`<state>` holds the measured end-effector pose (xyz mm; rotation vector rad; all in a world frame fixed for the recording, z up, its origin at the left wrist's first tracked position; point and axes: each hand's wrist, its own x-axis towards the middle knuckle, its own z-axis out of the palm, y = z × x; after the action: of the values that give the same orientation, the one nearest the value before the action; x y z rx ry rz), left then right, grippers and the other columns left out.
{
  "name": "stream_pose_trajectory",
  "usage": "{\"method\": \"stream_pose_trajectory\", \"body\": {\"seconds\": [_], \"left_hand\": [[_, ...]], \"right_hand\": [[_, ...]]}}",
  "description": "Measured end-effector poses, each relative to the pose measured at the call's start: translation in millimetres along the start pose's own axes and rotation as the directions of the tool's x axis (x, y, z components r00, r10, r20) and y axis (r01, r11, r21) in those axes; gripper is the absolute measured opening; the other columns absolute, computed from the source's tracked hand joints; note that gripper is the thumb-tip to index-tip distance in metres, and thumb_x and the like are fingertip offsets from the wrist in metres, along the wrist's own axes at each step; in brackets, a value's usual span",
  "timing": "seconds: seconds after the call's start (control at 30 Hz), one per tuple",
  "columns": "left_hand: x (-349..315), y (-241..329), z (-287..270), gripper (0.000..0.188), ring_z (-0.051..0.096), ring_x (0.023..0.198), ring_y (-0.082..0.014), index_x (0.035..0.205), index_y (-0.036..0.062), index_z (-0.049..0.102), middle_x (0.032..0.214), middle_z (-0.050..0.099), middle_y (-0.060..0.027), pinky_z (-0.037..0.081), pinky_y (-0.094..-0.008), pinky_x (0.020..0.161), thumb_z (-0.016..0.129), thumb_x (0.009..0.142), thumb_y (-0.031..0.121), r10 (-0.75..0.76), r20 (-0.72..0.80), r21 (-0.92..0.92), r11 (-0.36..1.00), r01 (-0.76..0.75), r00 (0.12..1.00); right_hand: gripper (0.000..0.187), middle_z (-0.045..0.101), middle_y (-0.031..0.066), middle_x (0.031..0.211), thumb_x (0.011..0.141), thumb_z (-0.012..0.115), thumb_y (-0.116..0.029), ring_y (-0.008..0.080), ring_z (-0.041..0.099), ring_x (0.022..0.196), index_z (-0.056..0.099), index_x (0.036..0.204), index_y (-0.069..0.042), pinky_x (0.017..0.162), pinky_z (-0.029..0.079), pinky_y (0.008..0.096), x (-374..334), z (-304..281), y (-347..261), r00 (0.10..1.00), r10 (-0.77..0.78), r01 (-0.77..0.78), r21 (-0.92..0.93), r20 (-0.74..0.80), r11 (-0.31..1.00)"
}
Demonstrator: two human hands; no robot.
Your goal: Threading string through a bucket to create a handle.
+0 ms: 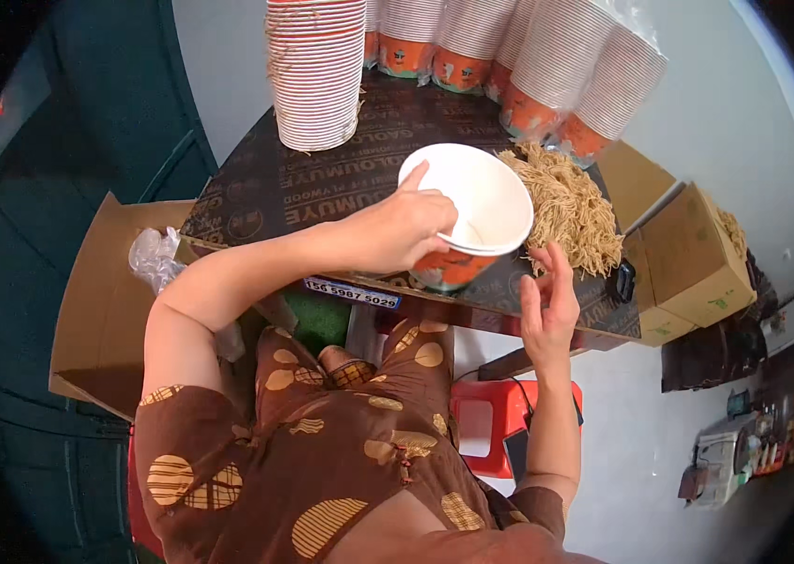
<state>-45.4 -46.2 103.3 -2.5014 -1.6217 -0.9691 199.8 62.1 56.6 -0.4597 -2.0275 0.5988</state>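
My left hand (411, 226) grips the near left rim of an orange paper tub (496, 193), with some fingers over the rim and inside it. The tub has a white inside and leans with its mouth toward me. Two rim edges show close together at its front, so it may be more than one nested tub; I cannot tell. My right hand (552, 315) is open and holds nothing, its fingers apart, just right of the tub. Beyond that hand lies a heap of tan, curly, noodle-like strands (566, 211) on the dark table (247, 188).
A tall stack of tubs (317, 85) stands at the far left of the table. Several plastic-wrapped stacks (557, 75) line the back. One cardboard box (698, 254) sits at the right, another open box (101, 291) at the left. A red stool (477, 423) is below the table.
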Motion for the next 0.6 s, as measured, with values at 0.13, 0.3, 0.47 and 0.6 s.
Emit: {"method": "stream_pose_trajectory", "body": {"seconds": [0.13,0.3,0.47,0.6], "left_hand": [[-2.8,18.4,-1.2,0.019,0.058,0.082,-0.0264,0.076,0.0033,0.049,0.076,0.050,-0.0068,0.012,-0.0603,0.114,0.068,0.079,0.008,-0.021,0.018,-0.075,0.997,0.022,1.000],[-2.8,21.6,-4.0,0.026,0.058,0.078,-0.0259,0.072,0.0049,0.048,0.071,0.049,-0.0056,0.013,-0.0604,0.114,0.073,0.075,0.010,-0.102,0.031,-0.123,0.987,0.105,0.994],[0.7,24.2,-12.5,0.031,0.058,0.073,-0.0259,0.070,0.0042,0.046,0.069,0.051,-0.0069,0.017,-0.0591,0.113,0.073,0.079,0.017,-0.223,-0.021,-0.155,0.964,0.217,0.975],[0.5,24.4,-14.2,0.029,0.052,0.069,-0.0278,0.071,0.0045,0.048,0.067,0.052,-0.0103,0.033,-0.0474,0.097,0.068,0.083,0.021,-0.244,-0.049,-0.250,0.942,0.225,0.968]], "right_hand": [[0.068,0.060,0.0171,0.120,0.082,0.070,-0.006,0.0162,0.058,0.063,0.034,0.139,0.001,0.056,0.049,0.0285,-1.4,3.2,-14.8,0.999,0.014,-0.013,-0.023,0.044,1.000],[0.066,0.057,0.0207,0.124,0.073,0.080,-0.011,0.0200,0.060,0.062,0.044,0.127,0.004,0.053,0.050,0.0294,-11.5,16.8,-22.4,0.984,-0.177,0.164,-0.253,-0.028,0.953],[0.063,0.054,0.0263,0.127,0.071,0.081,-0.008,0.0298,0.067,0.090,0.049,0.123,0.005,0.061,0.055,0.0306,-8.4,24.0,-28.1,0.948,-0.317,0.306,-0.387,0.039,0.870],[0.067,0.053,0.0269,0.128,0.072,0.080,-0.010,0.0345,0.065,0.099,0.045,0.128,0.005,0.067,0.057,0.0327,-11.7,30.6,-23.5,0.969,-0.248,0.242,-0.246,0.010,0.938]]}}
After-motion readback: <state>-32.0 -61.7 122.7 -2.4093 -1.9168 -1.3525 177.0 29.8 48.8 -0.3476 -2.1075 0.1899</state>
